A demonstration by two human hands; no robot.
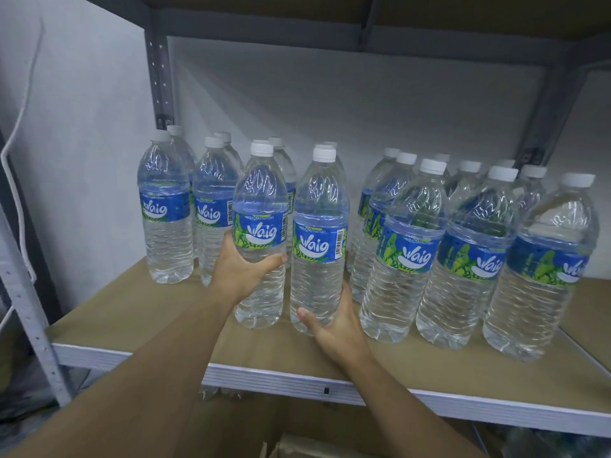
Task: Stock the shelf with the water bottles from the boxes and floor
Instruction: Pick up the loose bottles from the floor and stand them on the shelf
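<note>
Two clear water bottles with blue labels and white caps stand side by side on the brown shelf board [139,312]. My left hand [243,264] wraps the left bottle [261,206] around its middle, under the label. My right hand [334,328] grips the right bottle [320,219] near its base, thumb in front. Both bottles are upright with their bases on the board. Several identical bottles stand in rows behind and to both sides.
A row of bottles [469,259] fills the shelf's right side up to its front. Grey metal uprights [160,77] frame the shelf, with another board overhead. An open cardboard box [297,441] sits below the white shelf edge [429,398]. A white cable [20,133] hangs at left.
</note>
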